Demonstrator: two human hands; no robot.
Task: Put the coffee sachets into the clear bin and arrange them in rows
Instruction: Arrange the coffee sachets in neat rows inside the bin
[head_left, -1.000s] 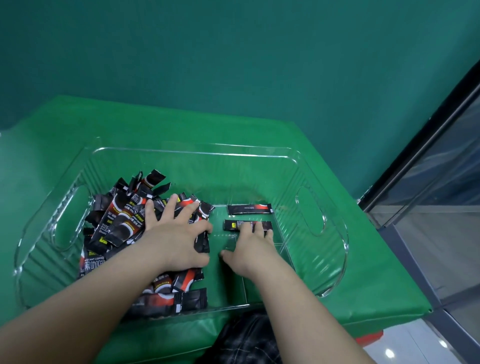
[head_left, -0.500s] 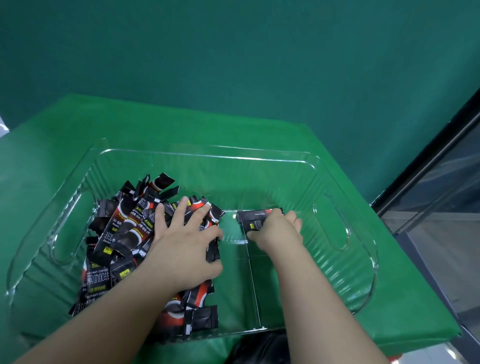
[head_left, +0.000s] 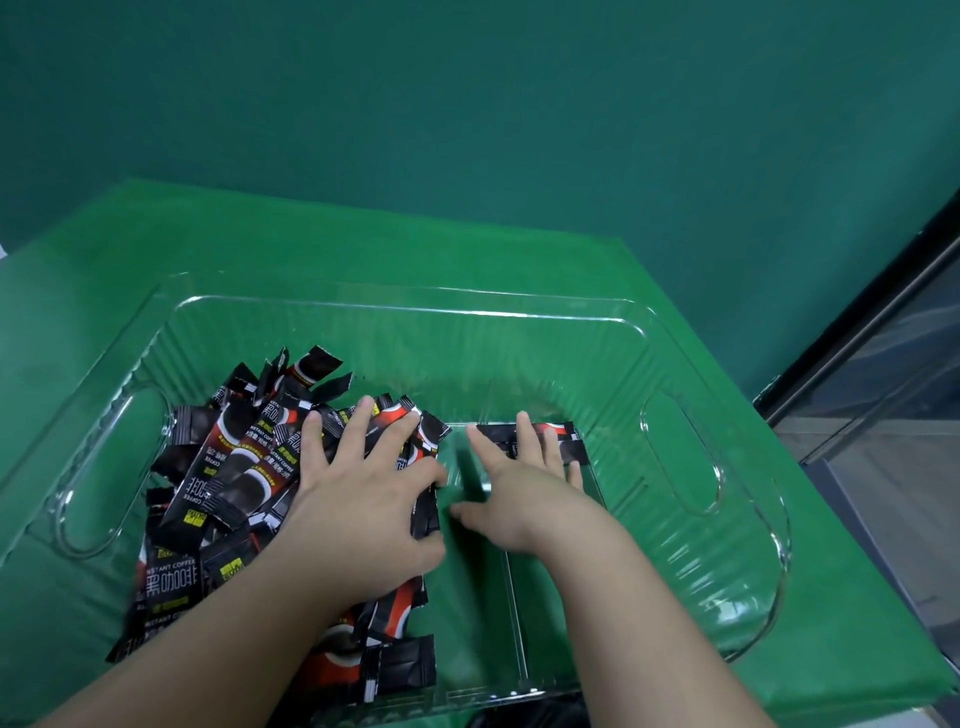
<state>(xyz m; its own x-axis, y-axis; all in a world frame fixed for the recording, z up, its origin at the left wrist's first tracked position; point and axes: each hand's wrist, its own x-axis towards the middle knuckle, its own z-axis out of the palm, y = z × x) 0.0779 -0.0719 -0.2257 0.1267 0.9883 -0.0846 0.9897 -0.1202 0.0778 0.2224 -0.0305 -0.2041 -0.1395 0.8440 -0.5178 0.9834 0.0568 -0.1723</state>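
A clear bin (head_left: 415, 312) stands on the green table. A loose heap of black and red coffee sachets (head_left: 234, 467) fills its left half. My left hand (head_left: 363, 493) lies spread flat on the heap's right edge, fingers straight. Two sachets (head_left: 563, 441) lie side by side against the far wall in the bin's right half. My right hand (head_left: 524, 488) rests on them with straight, spread fingers, covering their middle.
The bin has an oval handle hole in its left wall (head_left: 111, 467) and another in its right wall (head_left: 680, 452). The green table (head_left: 363, 244) ends close on the right, beside a dark-framed glass panel (head_left: 883, 389). A green wall rises behind.
My right hand slid the near sachet forward against the far one at the bin's far wall, then flattened over both. My left hand stayed on the heap. The camera moved closer.
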